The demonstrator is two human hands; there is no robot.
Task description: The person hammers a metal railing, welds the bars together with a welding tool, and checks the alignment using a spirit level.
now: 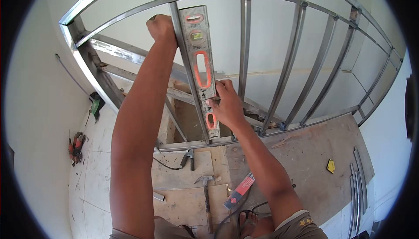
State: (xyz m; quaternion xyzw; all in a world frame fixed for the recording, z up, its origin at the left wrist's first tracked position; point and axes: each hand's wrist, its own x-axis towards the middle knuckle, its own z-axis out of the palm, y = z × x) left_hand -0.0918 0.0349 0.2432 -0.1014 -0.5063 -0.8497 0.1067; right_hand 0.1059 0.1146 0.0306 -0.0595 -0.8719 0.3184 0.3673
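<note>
A grey spirit level [209, 91] with orange-edged openings stands nearly upright against a square metal baluster [188, 71] of the railing. My right hand [227, 105] is closed around the level's right edge, below its middle. Higher up, my left hand [160, 27] is closed at the upper part of the same baluster, on its left side; its fingertips are partly hidden behind the bar. A vial [197, 36] shows yellow-green near the level's upper end. The baluster's foot meets the bottom rail [227, 140].
A hammer [207, 195], a welding clamp [188, 159] on a cable and a red-blue box [239, 191] lie on boards near my feet. Rightward are a yellow welding magnet [331, 166] and metal tubes [358, 182]. A red power tool [77, 146] lies by the left wall.
</note>
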